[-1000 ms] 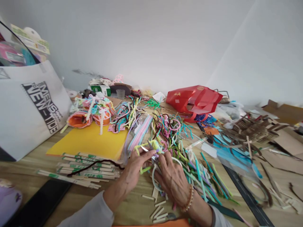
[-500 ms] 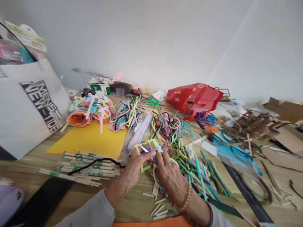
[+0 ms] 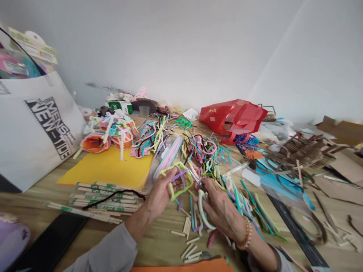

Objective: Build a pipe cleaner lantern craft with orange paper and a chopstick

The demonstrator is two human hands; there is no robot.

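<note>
left hand (image 3: pixel 159 197) pinches a fuzzy yellow-green frame (image 3: pixel 190 182). right hand (image 3: pixel 222 206), gripping scissors (image 3: pixel 197 180), has pulled away; cutting seems paused.

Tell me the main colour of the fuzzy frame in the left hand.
The frame is yellow-green, seen in the head view.

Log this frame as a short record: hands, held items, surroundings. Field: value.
left_hand: left hand holds yellow-green frame
frame_detail: purple strip across it
right_hand: right hand holds scissors
scissors_position: blades point toward the wall, beside the frame
table_left: yellow sheet; wrapped sticks, brown strand across them
table_front: short sticks; orange sheet
table_back: red bag, right of centre
far_left: white bag with black print
</note>
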